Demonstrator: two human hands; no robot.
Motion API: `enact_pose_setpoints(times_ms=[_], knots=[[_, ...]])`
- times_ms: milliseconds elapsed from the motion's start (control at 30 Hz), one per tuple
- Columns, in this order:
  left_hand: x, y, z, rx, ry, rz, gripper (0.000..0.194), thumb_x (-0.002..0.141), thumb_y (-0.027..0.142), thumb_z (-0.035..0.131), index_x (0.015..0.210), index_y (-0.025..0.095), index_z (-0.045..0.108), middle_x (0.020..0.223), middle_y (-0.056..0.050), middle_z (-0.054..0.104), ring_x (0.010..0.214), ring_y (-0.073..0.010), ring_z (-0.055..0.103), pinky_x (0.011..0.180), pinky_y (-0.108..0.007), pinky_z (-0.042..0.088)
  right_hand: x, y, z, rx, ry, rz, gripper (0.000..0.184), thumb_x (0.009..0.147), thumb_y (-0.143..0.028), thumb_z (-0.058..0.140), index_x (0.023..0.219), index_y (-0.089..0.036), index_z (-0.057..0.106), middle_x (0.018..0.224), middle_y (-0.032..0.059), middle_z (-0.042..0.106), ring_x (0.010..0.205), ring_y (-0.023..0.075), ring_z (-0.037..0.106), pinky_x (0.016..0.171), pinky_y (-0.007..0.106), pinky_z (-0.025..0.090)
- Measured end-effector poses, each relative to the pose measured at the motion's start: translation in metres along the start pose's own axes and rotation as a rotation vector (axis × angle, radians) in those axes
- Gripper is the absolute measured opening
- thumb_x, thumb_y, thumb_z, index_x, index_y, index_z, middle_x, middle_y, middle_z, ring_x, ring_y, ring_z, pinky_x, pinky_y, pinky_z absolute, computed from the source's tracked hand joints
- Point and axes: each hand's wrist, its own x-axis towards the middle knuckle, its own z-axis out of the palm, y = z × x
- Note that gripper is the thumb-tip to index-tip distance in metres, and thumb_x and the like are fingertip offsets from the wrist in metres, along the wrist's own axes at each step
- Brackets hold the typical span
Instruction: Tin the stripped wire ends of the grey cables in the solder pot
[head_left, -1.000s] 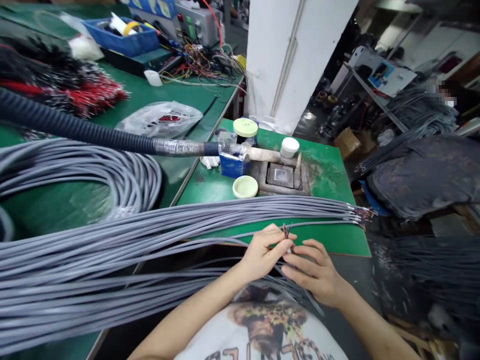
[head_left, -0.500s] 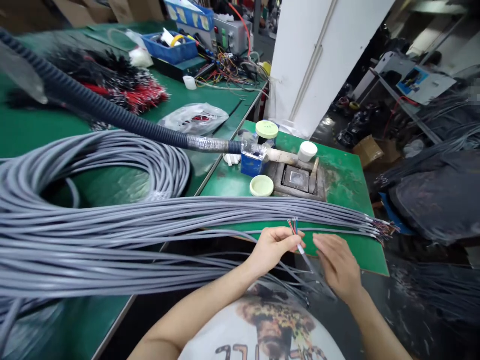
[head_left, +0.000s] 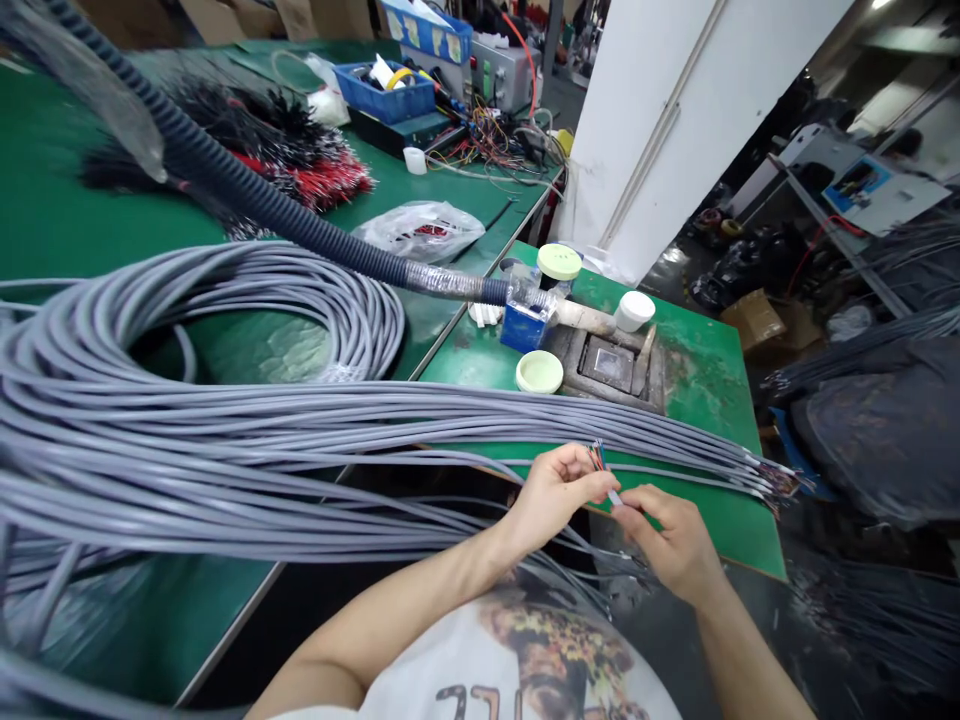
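Note:
My left hand (head_left: 556,497) is closed in a pinch on the stripped end of a grey cable (head_left: 613,496), whose thin coloured wires (head_left: 598,457) stick up above my fingers. My right hand (head_left: 670,541) is closed too, its fingertips pinching the same cable just below the stripped end. Both hands hover at the near edge of the small green table (head_left: 712,380). A thick bundle of grey cables (head_left: 300,430) runs across in front of them, its stripped ends (head_left: 776,482) fanning out at the right.
A large coil of grey cable (head_left: 247,300) lies on the left bench. A black corrugated hose (head_left: 285,215) leads to a blue block (head_left: 523,325) beside a metal pot (head_left: 611,365), green-lidded jars (head_left: 538,372) and a white cap (head_left: 634,311). A white pillar (head_left: 675,110) stands behind.
My right hand has come in from lying open beside the cable and now pinches it under the stripped end. My left hand keeps its grip. The view has swung slightly left.

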Motion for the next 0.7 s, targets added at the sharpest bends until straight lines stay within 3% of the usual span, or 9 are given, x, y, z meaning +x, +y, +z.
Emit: enact_pose_setpoints(times_ms=[167, 600, 700], knots=[[0.000, 0.005, 0.001, -0.041, 0.041, 0.013, 0.030, 0.067, 0.034, 0.079, 0.074, 0.012, 0.060, 0.065, -0.002, 0.066, 0.056, -0.0105, 0.060, 0.060, -0.024, 0.049, 0.002, 0.002, -0.001, 0.038, -0.030, 0.037, 0.027, 0.094, -0.030, 0.046, 0.071, -0.021, 0.057, 0.060, -0.0020, 0.058, 0.059, 0.0136, 0.055, 0.058, 0.025, 0.040], [0.003, -0.002, -0.005, -0.015, 0.090, 0.037, 0.025, 0.073, 0.033, 0.074, 0.073, 0.013, 0.060, 0.062, -0.001, 0.065, 0.057, -0.0119, 0.062, 0.061, -0.024, 0.051, 0.009, 0.012, 0.002, 0.173, -0.082, 0.111, 0.032, 0.094, -0.034, 0.045, 0.069, -0.019, 0.058, 0.058, -0.0025, 0.058, 0.057, 0.0114, 0.054, 0.060, 0.023, 0.039], [0.001, -0.005, -0.005, 0.051, 0.103, 0.165, 0.019, 0.075, 0.029, 0.072, 0.074, 0.014, 0.061, 0.067, -0.002, 0.064, 0.062, -0.0121, 0.061, 0.063, -0.025, 0.050, 0.011, 0.013, 0.003, 0.195, -0.084, 0.137, 0.033, 0.094, -0.035, 0.045, 0.068, -0.019, 0.057, 0.058, -0.0026, 0.057, 0.056, 0.0111, 0.053, 0.060, 0.023, 0.038]])
